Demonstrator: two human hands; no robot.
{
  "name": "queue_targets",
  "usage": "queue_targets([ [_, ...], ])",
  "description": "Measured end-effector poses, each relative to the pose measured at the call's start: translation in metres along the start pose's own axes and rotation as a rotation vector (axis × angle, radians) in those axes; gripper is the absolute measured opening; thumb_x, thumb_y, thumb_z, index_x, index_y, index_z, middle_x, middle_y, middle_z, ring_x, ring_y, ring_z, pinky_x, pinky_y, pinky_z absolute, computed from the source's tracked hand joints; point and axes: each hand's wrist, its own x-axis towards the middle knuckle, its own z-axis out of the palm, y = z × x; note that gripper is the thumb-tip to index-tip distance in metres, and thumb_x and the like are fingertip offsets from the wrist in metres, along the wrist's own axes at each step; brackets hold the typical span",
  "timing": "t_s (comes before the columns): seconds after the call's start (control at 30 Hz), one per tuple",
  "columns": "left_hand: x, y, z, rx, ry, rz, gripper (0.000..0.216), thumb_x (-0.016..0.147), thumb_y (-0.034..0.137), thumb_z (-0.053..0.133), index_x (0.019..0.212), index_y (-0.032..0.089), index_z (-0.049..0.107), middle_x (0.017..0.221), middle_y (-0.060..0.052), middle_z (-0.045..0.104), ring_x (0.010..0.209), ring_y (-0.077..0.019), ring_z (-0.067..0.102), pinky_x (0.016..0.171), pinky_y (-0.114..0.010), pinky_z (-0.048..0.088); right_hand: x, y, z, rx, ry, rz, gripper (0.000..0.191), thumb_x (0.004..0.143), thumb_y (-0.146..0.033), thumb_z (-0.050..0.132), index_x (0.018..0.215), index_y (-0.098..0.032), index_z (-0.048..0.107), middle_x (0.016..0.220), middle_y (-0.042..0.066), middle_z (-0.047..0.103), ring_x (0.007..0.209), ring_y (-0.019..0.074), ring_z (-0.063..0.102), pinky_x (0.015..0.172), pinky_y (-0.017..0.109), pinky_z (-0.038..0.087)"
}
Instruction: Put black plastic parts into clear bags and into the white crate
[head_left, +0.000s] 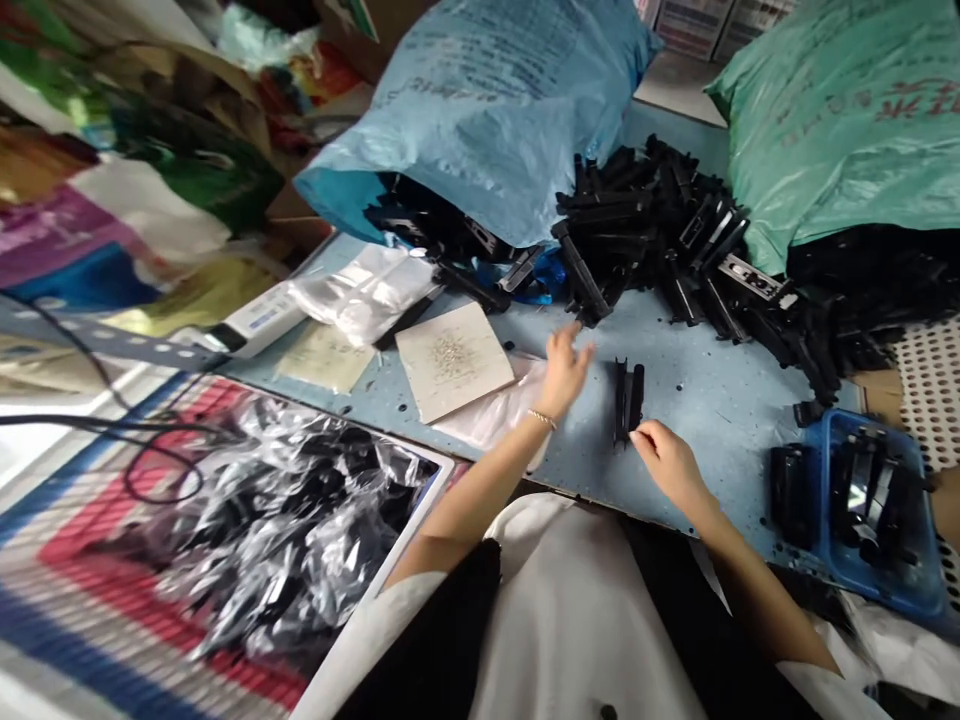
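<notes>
Black part (628, 400) — right hand (667, 460) pinches its end; left hand (564, 368) outstretched, fingers spread — near pile (645, 230).

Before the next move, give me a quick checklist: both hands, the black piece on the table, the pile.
1. Left hand free: ok. Fingers are spread near the pile of black parts and grip nothing.
2. Right hand on the black piece: ok. Fingertips are at its near end. How firmly they hold it: cannot tell.
3. Black piece flat on the blue table, apart from the pile: ok.
4. Card of small metal bits untouched: ok. It lies to the left of the left hand.
5. Room in the blue tray: cannot tell. It already holds black parts.
</notes>
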Motion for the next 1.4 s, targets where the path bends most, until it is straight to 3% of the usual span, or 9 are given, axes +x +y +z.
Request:
queue_targets([
  [0.1,0.072,0.019,0.004,-0.199,0.175,-0.095,0.049,0.093,0.034,0.067,0.135,0.017,0.047,0.131,-0.015,0.059,0.121,-0.0218,0.059,0.1,-0.034,0.049,-0.005,0.005,0.024,-0.051,0.034,-0.092,0.03,0.098,-0.043,0.056,0.118,-0.023,0.064,0.109,0.012,0.064,0.094,0.0256,0.065,0.082,0.039,0.055],
  [0.23,0.115,0.046,0.012,-0.332,0.164,-0.164,0.041,0.088,0.035,0.074,0.119,0.017,0.053,0.109,-0.008,0.066,0.106,-0.019,0.063,0.091,-0.029,0.051,-0.01,0.007,0.03,-0.082,-0.006,-0.095,0.028,0.099,-0.039,0.056,0.121,-0.024,0.065,0.114,0.012,0.06,0.097,0.0264,0.066,0.083,0.042,0.058],
  [0.37,0.043,0.064,0.005,-0.488,-0.08,-0.13,0.038,0.085,0.046,0.07,0.109,0.021,0.056,0.097,-0.003,0.067,0.096,-0.0192,0.068,0.077,-0.028,0.055,-0.011,0.001,-0.005,0.112,0.056,-0.1,0.027,0.103,-0.037,0.049,0.124,-0.027,0.063,0.108,0.008,0.062,0.083,0.0194,0.065,0.078,0.037,0.058],
  [0.53,-0.077,0.076,-0.009,-0.68,-0.719,-0.42,0.055,0.074,0.052,0.079,0.113,0.021,0.057,0.09,-0.007,0.073,0.081,-0.0262,0.073,0.061,-0.032,0.056,0.016,-0.015,-0.052,0.135,0.283,-0.192,0.037,0.104,-0.043,0.046,0.135,-0.026,0.055,0.111,0.01,0.062,0.086,0.0221,0.063,0.083,0.042,0.056],
  [0.7,-0.098,0.067,-0.007,-0.857,-0.967,-0.67,0.069,0.071,0.068,0.075,0.111,0.013,0.066,0.096,-0.015,0.075,0.082,-0.0275,0.074,0.072,-0.037,0.059,0.034,-0.022,-0.062,0.485,0.063,-0.138,0.059,0.098,-0.067,0.046,0.141,-0.027,0.047,0.124,0.01,0.061,0.102,0.0237,0.065,0.08,0.037,0.059],
  [0.9,-0.098,0.054,0.007,-0.762,-0.819,-0.595,0.069,0.075,0.072,0.072,0.121,0.021,0.059,0.111,-0.011,0.07,0.082,-0.0222,0.072,0.07,-0.036,0.06,0.028,-0.019,-0.054,0.614,0.093,-0.006,0.052,0.093,-0.061,0.061,0.132,-0.028,0.057,0.099,0.004,0.066,0.086,0.0209,0.066,0.078,0.038,0.059],
  [1.0,-0.104,0.053,0.014,-0.628,-0.665,-0.477,0.064,0.072,0.066,0.078,0.111,0.021,0.056,0.097,-0.003,0.066,0.065,-0.0129,0.065,0.055,-0.026,0.053,0.025,-0.018,-0.055,0.49,0.12,-0.045,0.042,0.097,-0.054,0.058,0.128,-0.026,0.059,0.096,0.003,0.067,0.086,0.0205,0.066,0.08,0.038,0.058],
  [1.2,-0.106,0.059,0.018,-0.508,-0.709,-0.497,0.06,0.074,0.069,0.074,0.098,0.019,0.052,0.077,0.003,0.059,0.049,-0.0099,0.058,0.041,-0.022,0.043,0.035,-0.005,-0.059,0.039,0.262,-0.211,0.032,0.101,-0.054,0.05,0.096,-0.025,0.061,0.09,0.008,0.066,0.086,0.025,0.063,0.08,0.042,0.053],
  [1.4,-0.093,0.064,0.016,-0.547,-0.534,-0.494,0.062,0.071,0.068,0.077,0.102,0.018,0.059,0.073,0.003,0.061,0.053,-0.01,0.057,0.048,-0.024,0.046,0.033,-0.01,-0.049,0.228,0.149,-0.054,0.042,0.106,-0.06,0.032,0.101,-0.025,0.054,0.076,-0.001,0.059,0.067,0.0162,0.057,0.064,0.03,0.047],
])
